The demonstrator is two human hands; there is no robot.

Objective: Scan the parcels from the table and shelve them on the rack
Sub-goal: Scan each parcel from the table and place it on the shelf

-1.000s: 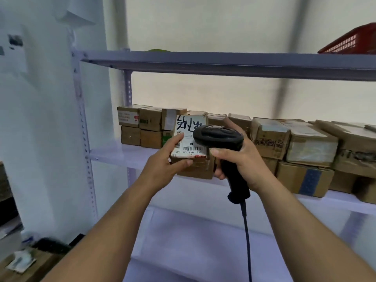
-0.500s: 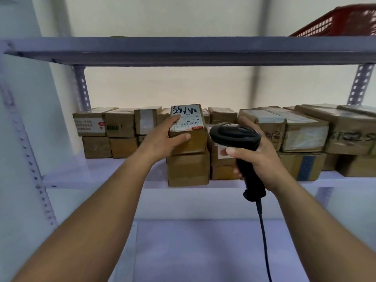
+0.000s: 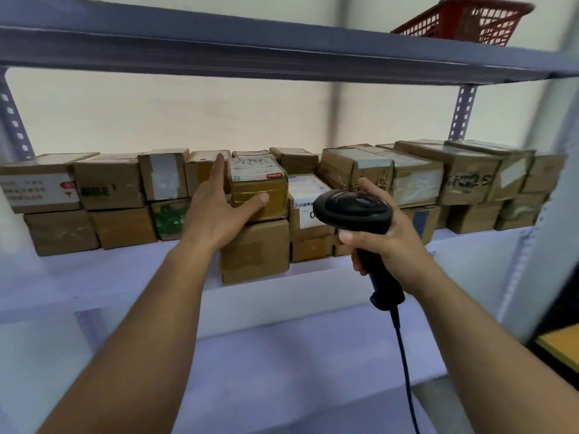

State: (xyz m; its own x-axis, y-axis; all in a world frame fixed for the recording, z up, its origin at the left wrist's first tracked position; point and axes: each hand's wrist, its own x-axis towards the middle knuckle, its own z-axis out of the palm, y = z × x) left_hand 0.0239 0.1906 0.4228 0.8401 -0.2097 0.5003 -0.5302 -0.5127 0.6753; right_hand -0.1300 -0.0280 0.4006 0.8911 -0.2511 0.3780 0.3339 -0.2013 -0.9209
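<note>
Parcel (image 3: 259, 178) just right of left hand (image 3: 216, 214)
Fingers straight along its side, thumb on front; right hand (image 3: 391, 245) grips scanner (image 3: 351, 208).

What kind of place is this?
Probably a parcel storeroom or pickup point: a metal rack holds stacked, labelled cardboard parcels, and the right hand grips a corded barcode scanner.

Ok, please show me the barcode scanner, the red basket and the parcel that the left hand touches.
barcode scanner (image 3: 354, 208): head view, on its black head.
red basket (image 3: 463, 21): head view, on its mesh side wall.
parcel (image 3: 257, 170): head view, on its top label.
</note>
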